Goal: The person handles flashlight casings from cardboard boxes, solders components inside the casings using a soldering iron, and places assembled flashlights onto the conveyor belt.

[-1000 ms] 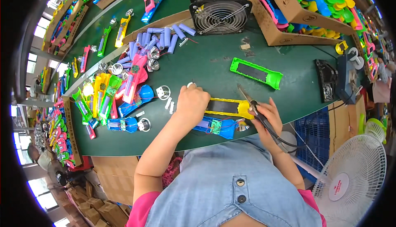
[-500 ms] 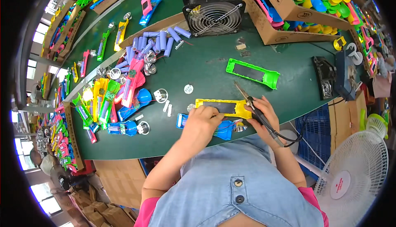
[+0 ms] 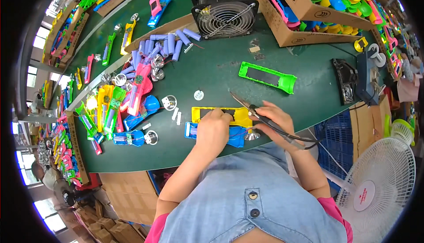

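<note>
My right hand is closed round a soldering iron, its bare metal tip pointing up and left above the table. A yellow flashlight shell lies open side up below that tip, with a dark panel inside. My left hand rests over the shell, its fingers bent together at the panel; what they pinch is hidden. Partly under this hand and nearer me lies a blue flashlight shell with thin red wires and a shiny reflector at its right end. Farther off lies an empty-looking green shell.
To the left are piled flashlight shells, purple battery cells and reflectors. A black fan stands at the back beside cartons of coloured parts. A blue-grey box sits at right, and a white fan stands beyond the edge.
The yellow shell has slid left and toward me, against the blue shell. My right hand and the soldering iron have shifted left, and the fingers have come away from the yellow shell's end.
</note>
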A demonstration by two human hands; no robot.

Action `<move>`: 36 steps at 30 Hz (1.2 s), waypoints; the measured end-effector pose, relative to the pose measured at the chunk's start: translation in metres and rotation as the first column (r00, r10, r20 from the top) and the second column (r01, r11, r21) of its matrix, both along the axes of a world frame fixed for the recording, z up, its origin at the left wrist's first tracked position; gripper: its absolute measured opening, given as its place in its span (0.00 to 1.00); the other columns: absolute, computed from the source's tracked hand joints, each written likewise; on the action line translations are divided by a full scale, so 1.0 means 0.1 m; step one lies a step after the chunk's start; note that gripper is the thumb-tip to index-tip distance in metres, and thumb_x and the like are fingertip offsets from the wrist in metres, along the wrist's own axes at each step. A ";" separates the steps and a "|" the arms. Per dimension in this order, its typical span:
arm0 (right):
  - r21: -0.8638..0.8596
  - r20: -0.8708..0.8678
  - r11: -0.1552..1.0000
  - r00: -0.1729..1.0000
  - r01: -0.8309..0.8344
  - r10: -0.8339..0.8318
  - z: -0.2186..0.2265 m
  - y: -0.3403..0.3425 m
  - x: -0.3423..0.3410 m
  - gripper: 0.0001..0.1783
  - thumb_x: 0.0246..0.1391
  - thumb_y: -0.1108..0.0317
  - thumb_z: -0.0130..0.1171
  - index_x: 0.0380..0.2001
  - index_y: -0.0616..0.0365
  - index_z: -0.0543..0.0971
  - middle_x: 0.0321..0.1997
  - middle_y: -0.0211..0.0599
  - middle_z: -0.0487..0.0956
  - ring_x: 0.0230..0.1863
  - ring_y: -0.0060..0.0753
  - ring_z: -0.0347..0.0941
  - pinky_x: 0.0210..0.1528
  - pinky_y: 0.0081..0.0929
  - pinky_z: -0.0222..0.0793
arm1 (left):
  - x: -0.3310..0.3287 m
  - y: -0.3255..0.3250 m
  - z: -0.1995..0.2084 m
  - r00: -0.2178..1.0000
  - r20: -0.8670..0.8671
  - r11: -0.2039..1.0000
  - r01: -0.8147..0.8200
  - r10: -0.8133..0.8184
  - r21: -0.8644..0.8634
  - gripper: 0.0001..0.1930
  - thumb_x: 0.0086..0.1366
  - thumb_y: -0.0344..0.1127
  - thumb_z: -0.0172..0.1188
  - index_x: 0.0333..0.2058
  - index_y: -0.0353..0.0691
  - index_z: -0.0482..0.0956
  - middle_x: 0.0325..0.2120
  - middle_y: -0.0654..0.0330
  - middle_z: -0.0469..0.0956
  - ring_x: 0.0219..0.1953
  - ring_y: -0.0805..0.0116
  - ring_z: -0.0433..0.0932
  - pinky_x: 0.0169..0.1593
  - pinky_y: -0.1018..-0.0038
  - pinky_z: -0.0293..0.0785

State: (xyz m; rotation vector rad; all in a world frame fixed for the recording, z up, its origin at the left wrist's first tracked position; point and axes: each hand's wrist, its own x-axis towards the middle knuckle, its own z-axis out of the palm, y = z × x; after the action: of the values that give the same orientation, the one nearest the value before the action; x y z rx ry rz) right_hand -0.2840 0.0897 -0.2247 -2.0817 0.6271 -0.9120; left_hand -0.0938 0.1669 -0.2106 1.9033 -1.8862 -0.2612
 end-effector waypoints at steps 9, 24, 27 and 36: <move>0.696 0.206 0.718 0.961 -0.012 -0.184 -0.01 -0.11 -0.21 0.11 0.45 0.76 0.58 0.35 0.67 0.74 0.34 0.39 0.76 0.28 0.26 0.75 0.29 0.21 0.71 | 0.10 -0.11 0.06 0.997 -0.058 0.988 0.049 -0.041 0.148 0.03 0.49 0.29 0.54 0.22 0.39 0.77 0.21 0.54 0.72 0.25 0.56 0.74 0.30 0.65 0.70; 0.742 0.207 0.670 0.956 -0.016 -0.207 -0.20 -0.08 -0.07 0.09 0.46 0.77 0.57 0.33 0.67 0.73 0.28 0.37 0.76 0.24 0.24 0.75 0.26 0.17 0.70 | 0.08 -0.14 0.04 0.999 0.009 0.981 0.050 -0.053 0.188 0.04 0.48 0.27 0.53 0.22 0.37 0.76 0.21 0.52 0.72 0.24 0.54 0.73 0.30 0.64 0.70; 0.739 0.211 0.674 0.954 -0.012 -0.214 -0.19 -0.06 -0.07 0.09 0.46 0.77 0.57 0.33 0.67 0.73 0.28 0.38 0.76 0.25 0.25 0.75 0.26 0.18 0.71 | 0.08 -0.15 0.05 0.998 0.010 0.979 0.054 -0.057 0.196 0.04 0.48 0.27 0.53 0.22 0.37 0.76 0.21 0.52 0.71 0.24 0.54 0.73 0.30 0.64 0.70; 0.655 0.243 0.755 0.934 0.039 -0.260 -0.06 0.08 -0.09 0.09 0.47 0.77 0.57 0.34 0.67 0.73 0.28 0.39 0.76 0.24 0.25 0.75 0.27 0.18 0.72 | 0.06 -0.16 0.03 0.997 0.050 0.978 0.050 -0.062 0.202 0.04 0.47 0.27 0.53 0.20 0.37 0.76 0.20 0.52 0.71 0.24 0.54 0.73 0.30 0.64 0.70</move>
State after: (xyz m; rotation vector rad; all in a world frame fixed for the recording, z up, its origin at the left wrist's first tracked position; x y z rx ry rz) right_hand -0.2930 0.0982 -0.2312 -1.2419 0.8048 -0.9327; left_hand -0.0877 0.1505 -0.2075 2.0075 -2.0195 -0.4344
